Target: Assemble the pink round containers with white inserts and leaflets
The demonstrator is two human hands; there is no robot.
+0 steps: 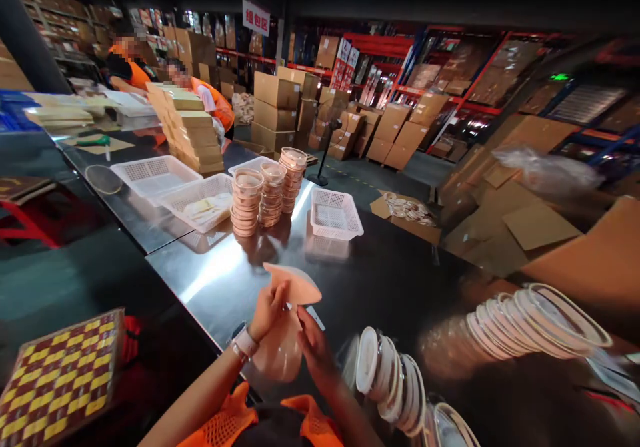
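My left hand (270,308) pinches a pale peach, thin curved piece (296,285) with a pointed end, raised above the shiny dark table (395,277). A white watch is on that wrist. My right hand (317,345) is close by on the right, its fingers bent in toward the piece's lower side; what they grip is hidden. Below the hands shows a glossy peach shape (280,348), and I cannot tell whether it is a bag or a second piece. A small white card (316,317) is just beyond the right fingers.
Stacked round clear-lidded tubs (246,203) stand ahead, near white plastic baskets (336,215). Leaning rows of round tubs (395,380) lie to the right. A pile of tan boxes (187,130) is farther left. Two people in orange vests (217,103) are beyond it. A checkered stool (60,373) sits lower left.
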